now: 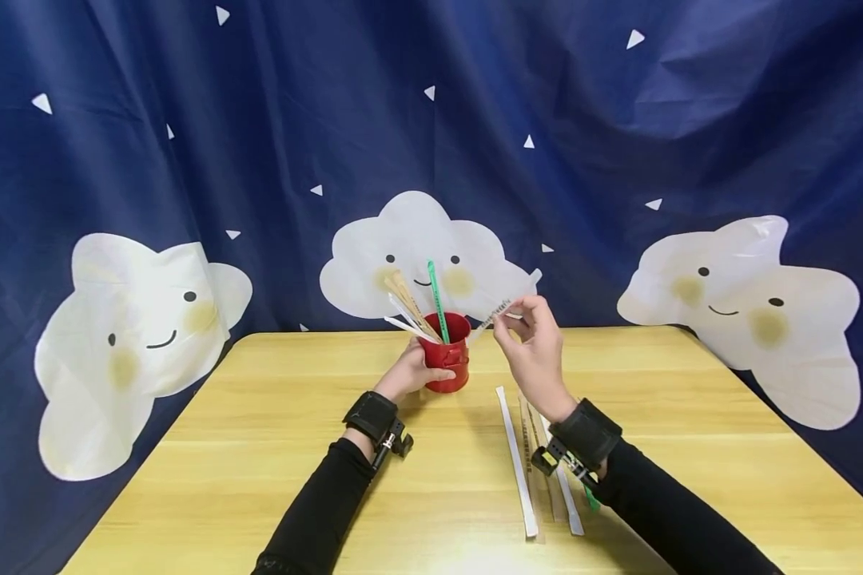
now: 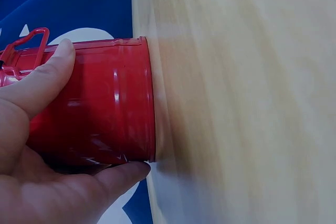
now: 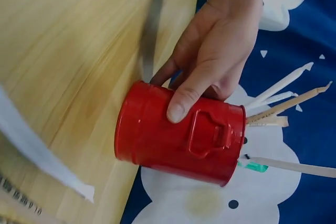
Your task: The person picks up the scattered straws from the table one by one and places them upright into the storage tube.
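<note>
My left hand [image 1: 408,372] grips a small red metal bucket [image 1: 449,374], fingers around its side and thumb near the small wire handle [image 3: 210,134]. Out of its mouth lean a green wrapped straw [image 1: 437,297], tan wrapped straws [image 1: 411,302] and white ones [image 1: 405,326]. To the right of the rim, my right hand [image 1: 537,355] pinches a pale wrapped straw [image 1: 487,320] with dark print, slanted down toward the bucket. Seen from the right wrist, the lower end of that straw [image 3: 294,166] is right at the bucket's mouth.
On the wooden table [image 1: 273,479], more wrapped straws lie side by side below my right forearm: a white one [image 1: 516,463], tan ones [image 1: 555,487] and a green one [image 1: 591,498], partly hidden by the wrist. A blue curtain [image 1: 280,120] with white clouds hangs behind the table's far edge.
</note>
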{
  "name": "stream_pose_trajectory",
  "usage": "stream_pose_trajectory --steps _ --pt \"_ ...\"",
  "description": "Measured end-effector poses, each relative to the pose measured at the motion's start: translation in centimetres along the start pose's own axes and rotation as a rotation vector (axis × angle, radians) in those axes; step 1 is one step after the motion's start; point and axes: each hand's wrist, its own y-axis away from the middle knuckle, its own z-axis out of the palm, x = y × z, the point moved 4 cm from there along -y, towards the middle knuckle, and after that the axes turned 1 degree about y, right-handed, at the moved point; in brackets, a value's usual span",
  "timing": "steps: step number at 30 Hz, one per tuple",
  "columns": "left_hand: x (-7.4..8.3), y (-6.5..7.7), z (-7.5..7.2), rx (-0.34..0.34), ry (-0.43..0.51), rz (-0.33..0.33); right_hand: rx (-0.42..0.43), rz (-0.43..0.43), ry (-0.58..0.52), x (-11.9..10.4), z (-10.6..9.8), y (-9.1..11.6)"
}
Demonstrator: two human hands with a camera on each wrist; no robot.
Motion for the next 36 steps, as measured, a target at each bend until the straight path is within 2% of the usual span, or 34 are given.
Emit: stream_pose_trajectory --steps 4,8,12,19,24,30,36 --pt "0.1 0.0 -0.1 0.005 -0.007 0.005 -0.007 0.027 -0.006 0.1 1.1 -0.3" --pt "0.0 0.1 0.0 0.016 -0.025 -0.021 -0.017 0.108 0.073 0.5 2.0 -0.5" --pt "0.0 0.2 0.1 0.017 -0.056 -0.040 -0.038 0.152 0.145 1.4 2.3 -0.3" --pt "0.0 0.0 0.0 0.023 -0.054 -0.032 -0.086 0.167 0.159 3.3 2.6 0.0" --pt "0.2 0.1 -0.1 0.029 -0.054 -0.016 -0.120 0.175 0.180 4.1 3.6 -0.3" --pt "0.2 0.2 -0.2 0.031 -0.121 -0.038 -0.217 0.162 0.277 4.5 4.8 -0.3" --pt "0.2 0.1 -0.4 0.022 -0.116 -0.012 -0.278 0.183 0.306 4.8 5.0 0.0"
